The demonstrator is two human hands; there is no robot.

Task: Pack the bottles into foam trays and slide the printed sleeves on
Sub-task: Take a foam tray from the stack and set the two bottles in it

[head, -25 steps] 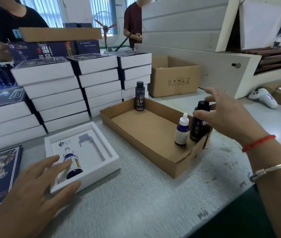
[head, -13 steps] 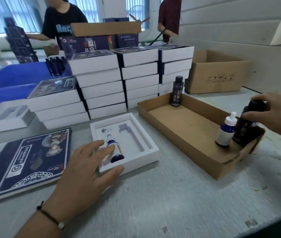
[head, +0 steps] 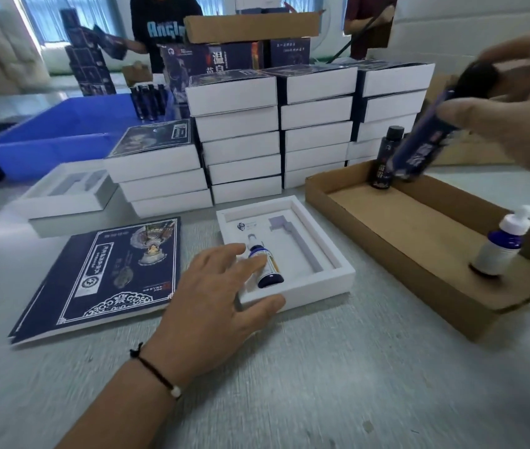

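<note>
My left hand [head: 211, 306] lies flat on the near corner of the foam tray [head: 318, 280], fingers straight, thumb against its front wall, fingertips touching the dropper bottle [head: 265, 264] already lying in its slot. My right hand [head: 516, 118] pinches the tall bottle [head: 432, 137] near its black cap, tilted in the air above the far end of the cardboard box [head: 386, 228]; that hand is blurred, so I can't say exactly how the fingers wrap it.

To seat it well, I'd keep the tray pinned, swing the bottle across, line its cap with the notched top of the long empty slot [head: 299, 244], lay it flat and press until it sits level with the foam.

The tall bottle is dark, with a blue printed label and white characters. A second tall one [head: 386, 157] and another white-capped dropper [head: 500, 244] stand in the box. The sleeve [head: 101, 277] lies flat just left of the tray.
</note>
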